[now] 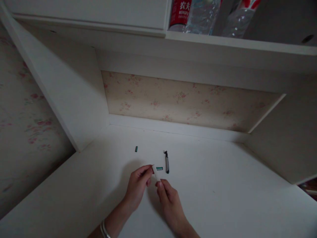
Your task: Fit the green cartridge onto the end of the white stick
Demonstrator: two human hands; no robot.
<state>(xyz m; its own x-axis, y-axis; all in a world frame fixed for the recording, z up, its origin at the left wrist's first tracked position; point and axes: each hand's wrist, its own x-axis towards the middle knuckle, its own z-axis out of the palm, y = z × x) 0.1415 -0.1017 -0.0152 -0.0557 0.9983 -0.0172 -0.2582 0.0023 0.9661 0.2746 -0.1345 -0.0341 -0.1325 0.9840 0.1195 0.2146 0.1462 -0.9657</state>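
Between my two hands is a slim white strip-shaped piece [156, 173], perhaps plastic, its exact kind too small to tell. My left hand [139, 182] pinches its upper end with thumb and fingertips. Closed round the lower end is my right hand [170, 204]. Just beyond the fingers, a green-and-black razor cartridge [159, 168] lies on the white desk [213, 195]. A black-and-grey razor handle [167, 163] rests to its right, with its head end pointing away from me. Farther left lies a second small dark razor cartridge [136, 149].
A white shelf unit [133, 34] overhangs the back of the desk, with clear plastic bottles [201, 16] and a red-labelled bottle [179, 13] on it. White side panels [66, 89] bound the desk left and right. Floral wallpaper [170, 102] shows behind.
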